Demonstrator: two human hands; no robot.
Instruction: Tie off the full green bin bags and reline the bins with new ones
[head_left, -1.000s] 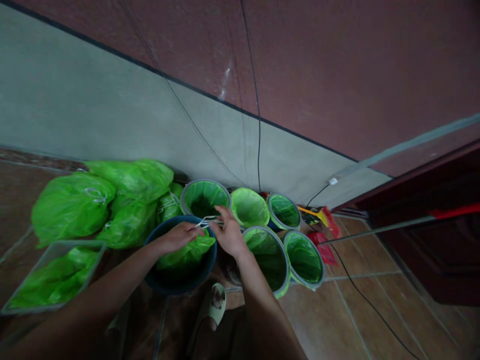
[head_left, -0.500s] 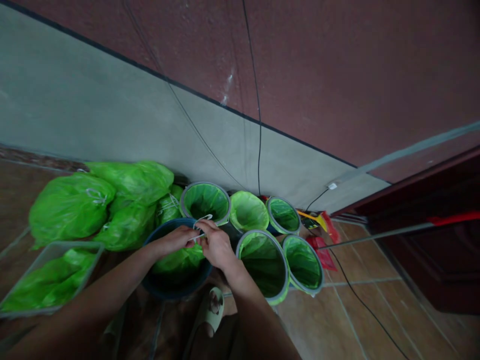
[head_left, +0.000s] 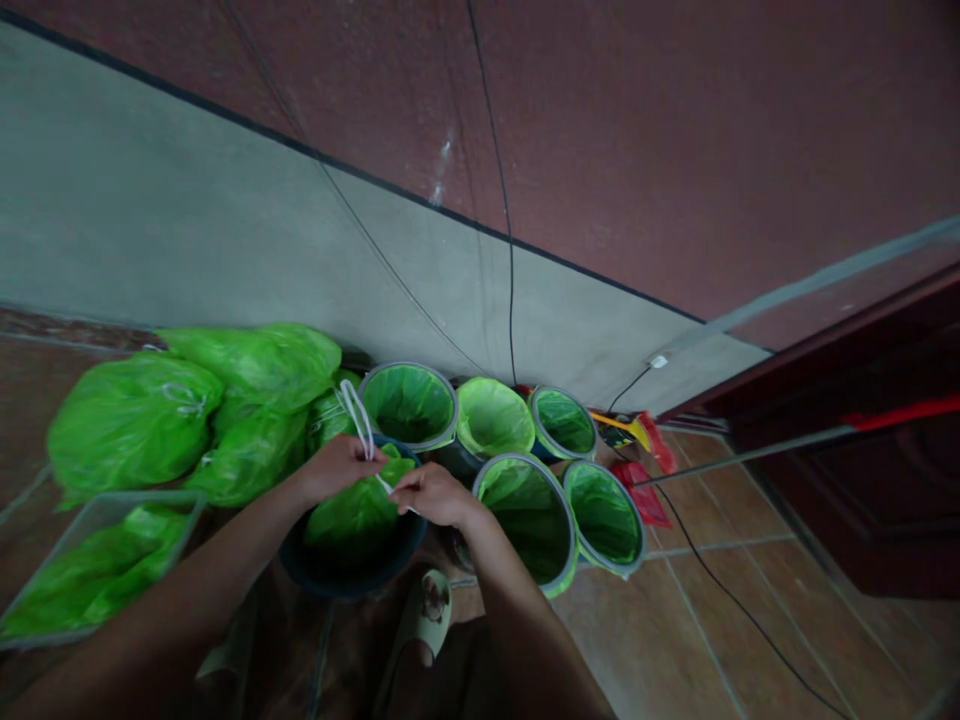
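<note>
A green trash bag (head_left: pixel 352 522) sits gathered inside a dark blue bin (head_left: pixel 409 553) in front of me. White drawstrings (head_left: pixel 357 408) rise from the neck of this bag. My left hand (head_left: pixel 343 468) is closed on the drawstring, and a loop of it stands up above the fingers. To its right, my right hand (head_left: pixel 435 495) pinches another stretch of the same drawstring. The string runs taut between the two hands, over the bin's rim. The bag's lower part is hidden within the bin.
Several tied green bags (head_left: pixel 135 420) lie along the wall at left, behind a clear plastic tub (head_left: pixel 196 510) holding green plastic. Several bins lined with green bags, including a near one (head_left: pixel 525 520), stand at right. Beyond are a red dustpan (head_left: pixel 641 492) and a cable (head_left: pixel 739 600).
My hands were close together over the bin with the string between them. They have moved apart, and a longer drawstring loop now stands above my left hand.
</note>
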